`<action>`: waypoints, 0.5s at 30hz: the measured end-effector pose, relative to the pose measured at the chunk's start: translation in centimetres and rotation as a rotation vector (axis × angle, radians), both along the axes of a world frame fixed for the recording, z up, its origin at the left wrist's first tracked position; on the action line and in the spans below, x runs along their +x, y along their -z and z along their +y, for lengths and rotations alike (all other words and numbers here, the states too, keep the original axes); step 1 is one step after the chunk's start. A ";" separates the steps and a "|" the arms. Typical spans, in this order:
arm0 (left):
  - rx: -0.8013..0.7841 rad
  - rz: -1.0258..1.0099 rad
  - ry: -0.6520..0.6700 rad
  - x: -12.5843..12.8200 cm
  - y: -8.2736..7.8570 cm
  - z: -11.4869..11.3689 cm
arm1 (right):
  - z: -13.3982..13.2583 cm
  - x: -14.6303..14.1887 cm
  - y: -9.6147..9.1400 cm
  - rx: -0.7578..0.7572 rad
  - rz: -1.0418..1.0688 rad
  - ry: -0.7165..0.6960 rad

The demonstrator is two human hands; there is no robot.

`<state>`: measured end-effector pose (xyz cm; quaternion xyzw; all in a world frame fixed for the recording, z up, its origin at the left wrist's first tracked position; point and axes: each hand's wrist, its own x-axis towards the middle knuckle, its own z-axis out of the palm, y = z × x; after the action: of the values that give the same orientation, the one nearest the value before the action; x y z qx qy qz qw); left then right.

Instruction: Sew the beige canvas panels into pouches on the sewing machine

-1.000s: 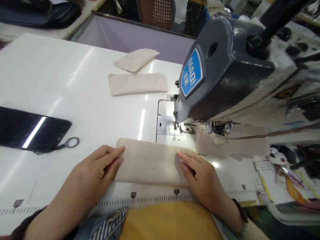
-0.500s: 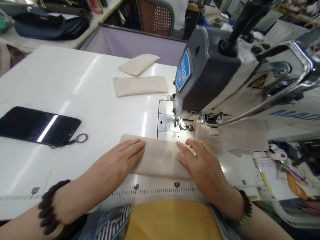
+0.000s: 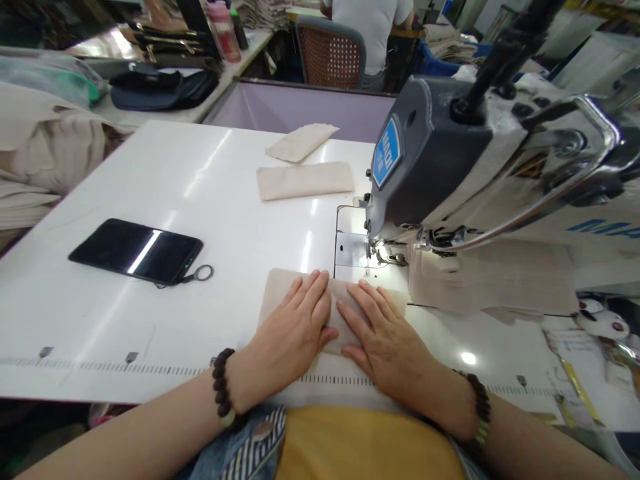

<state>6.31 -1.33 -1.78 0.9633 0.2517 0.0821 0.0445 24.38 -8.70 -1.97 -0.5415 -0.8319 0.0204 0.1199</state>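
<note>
Left hand (image 3: 287,333) and right hand (image 3: 387,347) have moved inward from the ends of the cloth (image 3: 280,287) since a second ago, lying flat on it, left fingers nearly together, right ones slightly apart, none clamped. It lies on the glossy white counter (image 3: 240,220), just before the machine (image 3: 425,147), with a phone (image 3: 135,250) to the left and two pieces (image 3: 305,181) farther back. Beyond stand a woven chair (image 3: 330,57), a person in white (image 3: 367,33), and a side table (image 3: 125,119) bearing a dark pouch (image 3: 155,90).
</note>
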 end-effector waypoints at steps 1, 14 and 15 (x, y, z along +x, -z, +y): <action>-0.023 -0.011 -0.003 -0.1 0.2 0.1 | -0.1 0.1 0.2 -0.003 -0.004 0.006; 0.168 0.073 -0.223 -6.6 0.6 3.7 | 0.0 0.1 0.2 -0.087 -0.040 0.030; 0.193 0.037 -0.245 -6.9 0.3 3.5 | 0.0 0.1 0.2 -0.094 -0.041 0.032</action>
<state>-0.63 2.18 -2.10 0.9266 0.3589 0.0930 -0.0632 24.46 -8.73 -2.15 -0.5602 -0.8234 0.0465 0.0774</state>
